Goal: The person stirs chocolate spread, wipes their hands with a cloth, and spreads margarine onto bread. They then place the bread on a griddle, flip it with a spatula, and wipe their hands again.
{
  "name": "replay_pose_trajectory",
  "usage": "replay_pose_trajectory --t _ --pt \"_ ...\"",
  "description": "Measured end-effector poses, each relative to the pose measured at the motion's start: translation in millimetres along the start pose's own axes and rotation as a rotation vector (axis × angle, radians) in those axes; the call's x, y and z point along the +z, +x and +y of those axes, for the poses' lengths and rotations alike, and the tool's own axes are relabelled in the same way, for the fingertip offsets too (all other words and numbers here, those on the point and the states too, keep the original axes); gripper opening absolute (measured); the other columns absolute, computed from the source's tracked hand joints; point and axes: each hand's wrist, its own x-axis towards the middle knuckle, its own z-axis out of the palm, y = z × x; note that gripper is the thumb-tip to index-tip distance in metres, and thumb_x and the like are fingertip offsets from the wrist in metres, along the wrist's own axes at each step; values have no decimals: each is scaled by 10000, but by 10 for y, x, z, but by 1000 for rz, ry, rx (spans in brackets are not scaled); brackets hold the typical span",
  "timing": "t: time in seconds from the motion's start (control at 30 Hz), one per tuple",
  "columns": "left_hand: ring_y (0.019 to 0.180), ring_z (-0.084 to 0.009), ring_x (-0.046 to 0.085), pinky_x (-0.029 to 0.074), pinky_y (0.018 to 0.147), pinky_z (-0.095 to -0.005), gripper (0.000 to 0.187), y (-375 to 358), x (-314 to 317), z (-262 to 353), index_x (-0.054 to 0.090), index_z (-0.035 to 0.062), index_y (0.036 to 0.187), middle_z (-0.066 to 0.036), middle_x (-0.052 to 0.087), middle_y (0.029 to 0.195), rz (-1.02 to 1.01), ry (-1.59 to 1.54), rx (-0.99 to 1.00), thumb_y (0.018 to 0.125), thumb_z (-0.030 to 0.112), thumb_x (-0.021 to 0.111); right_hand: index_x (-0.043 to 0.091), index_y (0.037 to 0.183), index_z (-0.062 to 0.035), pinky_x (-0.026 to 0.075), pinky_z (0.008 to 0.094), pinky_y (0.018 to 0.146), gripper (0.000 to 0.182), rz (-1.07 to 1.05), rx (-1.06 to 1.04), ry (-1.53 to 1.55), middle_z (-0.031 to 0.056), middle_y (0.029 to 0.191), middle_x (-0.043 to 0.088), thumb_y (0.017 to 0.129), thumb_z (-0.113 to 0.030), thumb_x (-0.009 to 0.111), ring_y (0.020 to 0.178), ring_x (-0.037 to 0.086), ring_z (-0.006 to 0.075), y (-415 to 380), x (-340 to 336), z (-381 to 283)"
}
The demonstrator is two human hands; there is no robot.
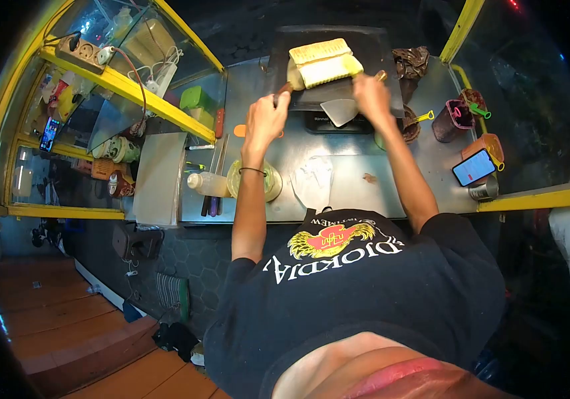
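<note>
A browned, grooved slab of bread (321,61) lies on the dark griddle (291,41) in front of me. My left hand (266,120) is closed around a brown wooden handle (285,90) at the bread's left end; what the handle belongs to is largely hidden. My right hand (372,98) is closed at the bread's right side, gripping a metal spatula. Its broad blade (340,112) points down and left over the griddle's near edge, and a wooden handle end shows above the fist. A blurred yellow-green patch (351,64) shows on the bread beside my right fingers.
The griddle sits over a Rinnai stove (328,122). Near my left forearm stand a squeeze bottle (207,184) and a round tub (273,181). Rightward are a dark red container (453,121), a phone (474,167) and a tin (484,189). A yellow-framed glass case (125,80) borders the left.
</note>
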Motion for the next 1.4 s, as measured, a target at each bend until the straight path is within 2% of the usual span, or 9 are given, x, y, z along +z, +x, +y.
replay_pose_trajectory --t 0.1,0.3,0.43,0.77,0.9,0.97,1.17,1.3,1.4 --pt "760 -442 646 483 717 -496 521 -34 90 126 666 -32 797 -264 640 730 87 119 72 932 429 463 683 913 -29 506 509 705 269 -279 -244 117 277 832 652 915 -218 491 831 657 426 -367 2 -502" --pt "799 -458 635 480 730 -504 529 -87 -9 18 664 -40 795 -282 643 777 80 30 -26 929 439 482 646 834 -25 507 495 679 310 165 112 158 230 804 665 952 -226 441 783 654 425 -8 -158 -97" --pt "725 -437 640 486 702 -487 542 -11 170 24 653 -44 773 -248 638 698 121 109 99 933 441 473 678 978 -38 497 506 741 248 -125 -225 347 260 869 649 918 -216 516 839 619 467 -286 209 -423" --pt "655 -312 663 485 635 -423 550 -73 9 -48 679 -12 779 -150 640 637 171 -39 -67 938 469 464 692 1025 -71 511 502 733 291 -26 -135 344 233 881 669 941 -256 484 839 647 438 -139 -60 -300" --pt "698 -346 668 492 673 -451 530 -97 94 -10 685 -30 824 -177 657 684 99 -91 -97 936 447 484 667 888 -43 504 528 710 337 -63 68 115 267 810 651 965 -296 458 787 648 448 -29 119 -122" --pt "737 -373 669 492 692 -463 527 -14 208 -26 685 -30 825 -195 666 710 163 12 -14 938 442 480 686 957 -37 503 492 782 304 -144 -249 296 256 861 661 941 -252 473 858 654 426 -121 172 -358" --pt "823 -472 632 477 750 -517 528 -34 294 -79 685 -36 840 -301 648 816 174 -108 -66 944 435 470 705 874 -36 518 504 778 294 43 159 57 240 949 683 912 -196 461 908 667 406 776 59 -243" --pt "814 -473 633 481 757 -522 530 84 439 -137 672 -54 856 -311 644 821 193 -49 -55 948 428 471 694 907 -19 505 516 789 253 -342 -298 -19 293 917 655 871 -209 532 861 648 447 595 356 -413" --pt "832 -485 625 477 772 -537 530 97 442 -154 669 -59 855 -315 643 838 219 -114 -97 951 421 468 695 956 -23 498 510 813 273 -114 -76 113 290 935 654 899 -189 487 939 650 418 823 25 -401"
